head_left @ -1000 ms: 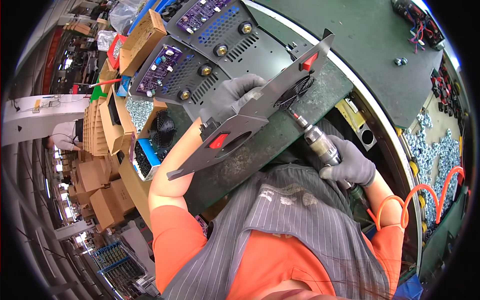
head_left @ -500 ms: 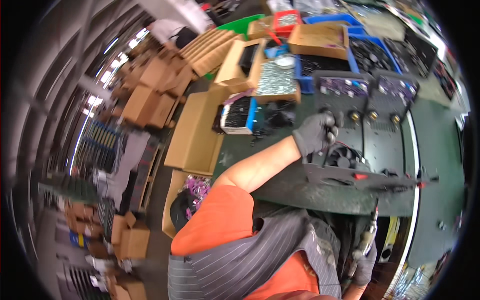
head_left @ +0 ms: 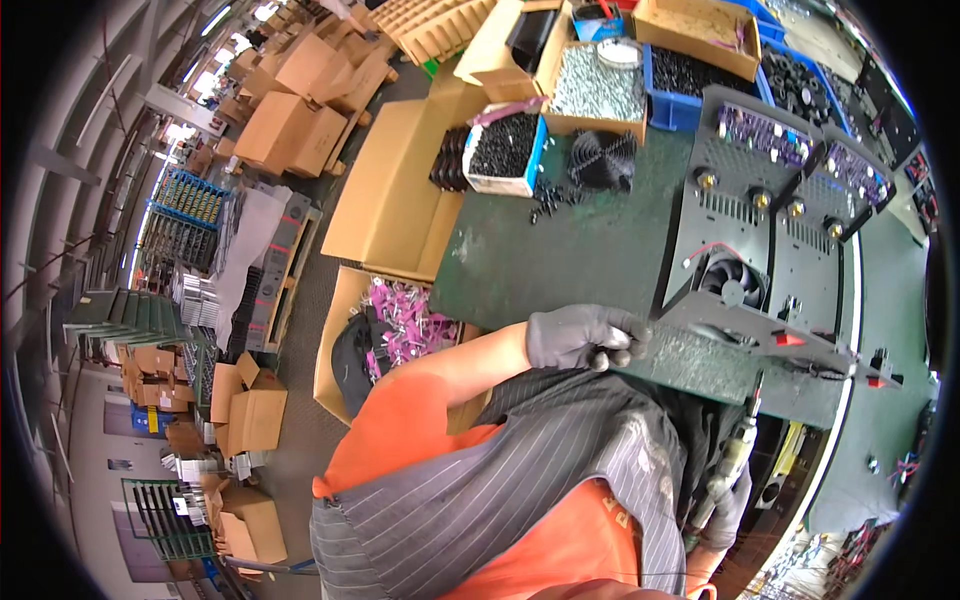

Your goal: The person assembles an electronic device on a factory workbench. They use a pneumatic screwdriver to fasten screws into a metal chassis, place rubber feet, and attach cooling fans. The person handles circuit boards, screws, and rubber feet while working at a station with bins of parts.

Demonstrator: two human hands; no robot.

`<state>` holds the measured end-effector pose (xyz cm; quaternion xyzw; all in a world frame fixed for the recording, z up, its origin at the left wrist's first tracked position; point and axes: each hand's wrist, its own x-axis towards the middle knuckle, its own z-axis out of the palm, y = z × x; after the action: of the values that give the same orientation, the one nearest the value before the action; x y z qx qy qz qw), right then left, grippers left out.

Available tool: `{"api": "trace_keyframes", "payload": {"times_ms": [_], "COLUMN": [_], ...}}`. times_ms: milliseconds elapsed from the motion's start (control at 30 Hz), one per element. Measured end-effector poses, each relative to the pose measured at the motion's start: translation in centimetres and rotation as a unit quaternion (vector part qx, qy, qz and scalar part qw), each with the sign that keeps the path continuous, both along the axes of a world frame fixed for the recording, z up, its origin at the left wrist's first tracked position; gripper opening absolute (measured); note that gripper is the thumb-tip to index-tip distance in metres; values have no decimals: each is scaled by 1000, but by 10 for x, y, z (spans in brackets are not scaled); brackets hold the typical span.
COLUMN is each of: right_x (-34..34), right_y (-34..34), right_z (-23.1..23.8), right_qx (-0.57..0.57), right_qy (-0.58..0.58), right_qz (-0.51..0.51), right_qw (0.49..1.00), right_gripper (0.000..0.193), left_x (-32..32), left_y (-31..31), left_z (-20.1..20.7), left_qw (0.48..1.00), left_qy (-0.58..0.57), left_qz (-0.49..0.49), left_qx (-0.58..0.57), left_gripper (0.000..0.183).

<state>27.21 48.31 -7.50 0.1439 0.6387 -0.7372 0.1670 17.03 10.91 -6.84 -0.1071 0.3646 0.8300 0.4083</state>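
My left hand [head_left: 585, 338], in a dark grey glove, hovers over the near edge of the green workbench [head_left: 560, 265]. Its fingers are curled; whatever they may hold is hidden. Low on the right, my gloved right hand [head_left: 732, 510] grips a power screwdriver [head_left: 733, 462], its bit pointing up toward the bench. Beyond it stand two black metal panels side by side. The left panel [head_left: 727, 225] carries a black fan [head_left: 733, 286], brass-coloured round fittings [head_left: 706, 178] and a purple circuit board [head_left: 760, 135]. A similar board [head_left: 856, 173] tops the right panel [head_left: 812, 260].
Loose black screws [head_left: 553, 203] lie beside a small box of black screws [head_left: 505, 153] and black finger guards [head_left: 601, 160]. Behind are a carton of silver screws [head_left: 598, 85] and a blue bin [head_left: 677, 112]. An open carton [head_left: 385, 200] and purple parts [head_left: 408, 320] stand at the left.
My left hand has drawn back from the left panel toward my body, uncovering the fan and a brass fitting. My right hand still holds the screwdriver low. The view has shifted.
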Motion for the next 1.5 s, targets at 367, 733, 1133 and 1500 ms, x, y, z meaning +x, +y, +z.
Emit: {"api": "trace_keyframes", "payload": {"times_ms": [367, 733, 1133, 1500], "right_x": [6, 20, 14, -3], "right_y": [-7, 12, 13, 21], "right_z": [59, 52, 47, 42], "right_qx": [-13, -22, -43, -57], "right_qy": [-28, 11, 13, 62], "right_qz": [177, 150, 105, 51], "right_qw": [984, 988, 993, 995], "right_gripper": [75, 67, 71, 70], "left_x": [-12, -22, -29, -70], "left_y": [102, 158, 167, 198], "left_z": [14, 29, 47, 219], "left_qw": [969, 945, 914, 288], "left_qy": [211, 272, 348, 812], "left_qz": [-42, -63, -137, -146], "left_qx": [-120, -171, -157, -486], "left_gripper": [40, 42, 39, 37]}}
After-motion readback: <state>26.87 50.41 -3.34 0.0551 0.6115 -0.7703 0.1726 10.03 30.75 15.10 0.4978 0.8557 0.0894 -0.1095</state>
